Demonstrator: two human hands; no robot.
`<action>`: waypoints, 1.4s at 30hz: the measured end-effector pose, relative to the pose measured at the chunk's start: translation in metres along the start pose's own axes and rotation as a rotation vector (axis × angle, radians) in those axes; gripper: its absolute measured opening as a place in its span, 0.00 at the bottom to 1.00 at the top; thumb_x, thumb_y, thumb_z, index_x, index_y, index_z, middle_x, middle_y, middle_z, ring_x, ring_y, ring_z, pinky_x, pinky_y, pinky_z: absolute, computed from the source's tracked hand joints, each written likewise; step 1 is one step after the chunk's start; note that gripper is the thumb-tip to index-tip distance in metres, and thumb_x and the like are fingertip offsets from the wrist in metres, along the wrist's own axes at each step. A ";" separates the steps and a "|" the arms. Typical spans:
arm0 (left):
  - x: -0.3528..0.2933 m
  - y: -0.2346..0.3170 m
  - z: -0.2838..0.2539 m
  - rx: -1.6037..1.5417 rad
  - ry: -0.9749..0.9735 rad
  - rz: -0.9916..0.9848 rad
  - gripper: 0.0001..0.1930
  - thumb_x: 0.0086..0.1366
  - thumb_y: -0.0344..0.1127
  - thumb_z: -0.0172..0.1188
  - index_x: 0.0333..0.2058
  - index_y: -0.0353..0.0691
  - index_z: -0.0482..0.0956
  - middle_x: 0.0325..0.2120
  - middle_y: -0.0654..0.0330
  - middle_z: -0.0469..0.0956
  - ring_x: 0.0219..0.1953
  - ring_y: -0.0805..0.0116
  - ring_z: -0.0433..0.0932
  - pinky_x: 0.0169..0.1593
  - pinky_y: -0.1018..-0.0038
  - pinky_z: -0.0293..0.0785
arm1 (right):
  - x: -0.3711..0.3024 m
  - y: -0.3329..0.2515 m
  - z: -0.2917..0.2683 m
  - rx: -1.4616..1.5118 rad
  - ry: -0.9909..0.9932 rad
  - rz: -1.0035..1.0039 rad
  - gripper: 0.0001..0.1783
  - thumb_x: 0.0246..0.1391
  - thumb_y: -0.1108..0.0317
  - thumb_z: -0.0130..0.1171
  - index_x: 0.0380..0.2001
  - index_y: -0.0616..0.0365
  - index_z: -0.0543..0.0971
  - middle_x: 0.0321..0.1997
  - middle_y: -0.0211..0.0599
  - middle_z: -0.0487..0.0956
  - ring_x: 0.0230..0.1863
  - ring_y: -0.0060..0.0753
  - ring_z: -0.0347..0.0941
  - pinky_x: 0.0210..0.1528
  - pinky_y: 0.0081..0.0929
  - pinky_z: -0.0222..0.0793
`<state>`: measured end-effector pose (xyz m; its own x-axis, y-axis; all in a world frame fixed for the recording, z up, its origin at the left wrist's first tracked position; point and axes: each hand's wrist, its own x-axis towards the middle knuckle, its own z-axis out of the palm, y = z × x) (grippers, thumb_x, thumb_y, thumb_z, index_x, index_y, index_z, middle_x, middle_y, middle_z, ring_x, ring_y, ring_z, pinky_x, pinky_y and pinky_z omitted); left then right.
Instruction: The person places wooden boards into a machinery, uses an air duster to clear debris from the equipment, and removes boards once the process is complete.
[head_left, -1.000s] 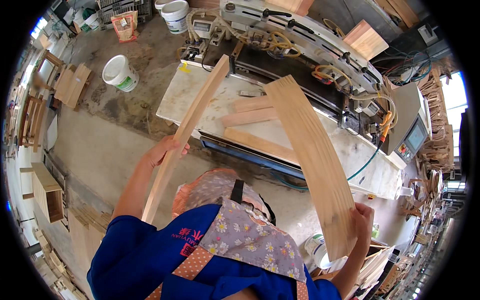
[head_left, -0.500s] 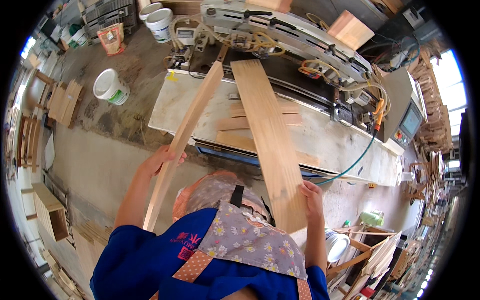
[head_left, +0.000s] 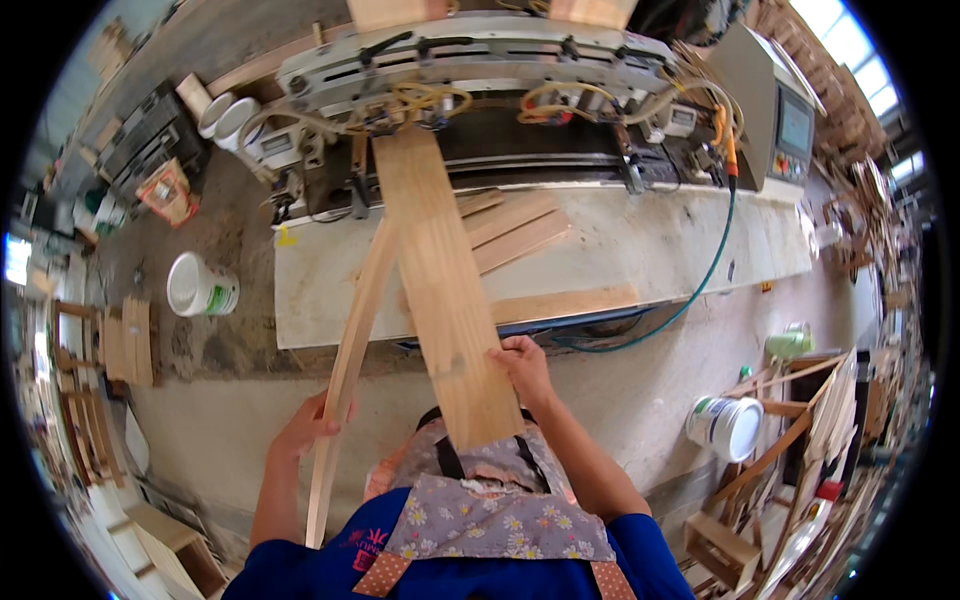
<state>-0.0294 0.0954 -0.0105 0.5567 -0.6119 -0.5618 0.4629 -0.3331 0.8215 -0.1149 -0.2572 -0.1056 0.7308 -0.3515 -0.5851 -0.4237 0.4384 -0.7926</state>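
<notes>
In my left hand (head_left: 312,422) is a long narrow wooden strip (head_left: 352,350), gripped near its lower part with the fingers wrapped round it. Its far end meets the left edge of a wide wooden board (head_left: 435,270). My right hand (head_left: 523,368) grips that board by its right edge, close to its near end; the thumb and fingers pinch the edge. The board slants away over the white machine table (head_left: 650,240), its far end under the yellow hoses of the machine (head_left: 470,70). Several short wooden pieces (head_left: 520,232) lie on the table, partly hidden by the board.
A teal hose (head_left: 716,270) hangs over the table's front edge at right, below a control panel (head_left: 795,130). White buckets stand at left (head_left: 203,284) and right (head_left: 725,428). Stacked boards (head_left: 128,340) lie at far left, with a wooden frame rack (head_left: 775,440) at lower right.
The board and strip have come closer together, their far parts now meeting. My right hand has moved left with the board. The view has turned, shifting the machine left.
</notes>
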 end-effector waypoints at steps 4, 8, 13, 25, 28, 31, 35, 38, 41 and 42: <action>-0.007 -0.001 0.008 0.077 -0.060 -0.157 0.42 0.39 0.54 0.71 0.52 0.37 0.70 0.39 0.64 0.73 0.43 0.72 0.72 0.51 0.73 0.66 | -0.009 0.011 0.001 0.021 -0.041 -0.026 0.10 0.52 0.69 0.63 0.35 0.59 0.74 0.30 0.28 0.77 0.30 0.16 0.72 0.33 0.14 0.68; -0.020 0.005 0.050 0.304 -0.105 -0.142 0.51 0.38 0.51 0.72 0.61 0.35 0.61 0.51 0.58 0.71 0.54 0.67 0.69 0.58 0.70 0.62 | -0.027 0.015 -0.025 0.010 0.031 -0.163 0.12 0.56 0.64 0.58 0.38 0.61 0.74 0.35 0.33 0.79 0.34 0.18 0.73 0.34 0.18 0.70; -0.034 0.006 0.140 0.559 -0.248 -0.173 0.51 0.43 0.51 0.71 0.63 0.35 0.57 0.56 0.52 0.67 0.60 0.64 0.64 0.61 0.71 0.59 | -0.086 0.031 -0.106 0.513 -0.235 0.043 0.18 0.66 0.57 0.43 0.47 0.61 0.70 0.41 0.36 0.78 0.37 0.24 0.75 0.39 0.23 0.74; 0.068 -0.169 0.371 0.684 -0.991 -0.425 0.40 0.48 0.56 0.62 0.57 0.41 0.65 0.52 0.52 0.70 0.57 0.61 0.65 0.58 0.68 0.59 | -0.232 0.272 -0.361 1.169 0.243 0.184 0.47 0.52 0.26 0.39 0.57 0.57 0.67 0.52 0.46 0.73 0.54 0.55 0.68 0.49 0.50 0.71; 0.102 -0.221 0.410 0.953 -1.046 -0.191 0.41 0.45 0.55 0.63 0.56 0.38 0.66 0.51 0.49 0.70 0.56 0.55 0.66 0.58 0.65 0.60 | -0.253 0.316 -0.406 1.123 0.323 0.252 0.37 0.55 0.34 0.46 0.50 0.58 0.72 0.48 0.45 0.76 0.51 0.48 0.71 0.51 0.45 0.69; 0.127 -0.274 0.433 0.936 -1.117 -0.296 0.43 0.43 0.55 0.64 0.55 0.34 0.66 0.50 0.46 0.70 0.56 0.51 0.67 0.58 0.63 0.61 | -0.261 0.367 -0.429 1.078 0.554 0.342 0.38 0.54 0.29 0.41 0.39 0.55 0.77 0.38 0.44 0.80 0.43 0.50 0.74 0.50 0.53 0.68; 0.151 -0.309 0.444 0.944 -1.102 -0.281 0.51 0.39 0.61 0.64 0.57 0.29 0.63 0.46 0.41 0.71 0.50 0.47 0.70 0.53 0.59 0.65 | -0.279 0.449 -0.470 1.127 0.625 0.475 0.29 0.56 0.44 0.46 0.49 0.56 0.75 0.52 0.46 0.76 0.53 0.52 0.71 0.56 0.58 0.66; 0.174 -0.305 0.449 0.964 -1.123 -0.399 0.55 0.37 0.58 0.66 0.61 0.30 0.57 0.51 0.43 0.68 0.55 0.49 0.67 0.55 0.60 0.63 | -0.271 0.471 -0.473 1.130 0.683 0.506 0.29 0.56 0.44 0.45 0.48 0.57 0.75 0.51 0.45 0.77 0.53 0.51 0.72 0.56 0.54 0.67; 0.189 -0.321 0.443 0.969 -1.061 -0.412 0.55 0.35 0.55 0.68 0.61 0.31 0.56 0.51 0.45 0.68 0.56 0.50 0.65 0.57 0.60 0.61 | -0.258 0.489 -0.472 1.157 0.719 0.511 0.30 0.56 0.43 0.44 0.49 0.57 0.75 0.51 0.44 0.76 0.53 0.50 0.70 0.56 0.53 0.67; 0.193 -0.323 0.443 0.973 -1.038 -0.411 0.55 0.35 0.54 0.69 0.61 0.32 0.56 0.51 0.45 0.68 0.57 0.51 0.65 0.57 0.60 0.61 | -0.253 0.489 -0.471 1.166 0.714 0.511 0.30 0.56 0.43 0.44 0.49 0.57 0.74 0.52 0.44 0.76 0.54 0.50 0.70 0.56 0.53 0.67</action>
<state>-0.3769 -0.2327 -0.3409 -0.4201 -0.4453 -0.7907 -0.4046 -0.6880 0.6024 -0.7592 -0.3440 -0.4256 0.0737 -0.1297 -0.9888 0.3691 0.9246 -0.0938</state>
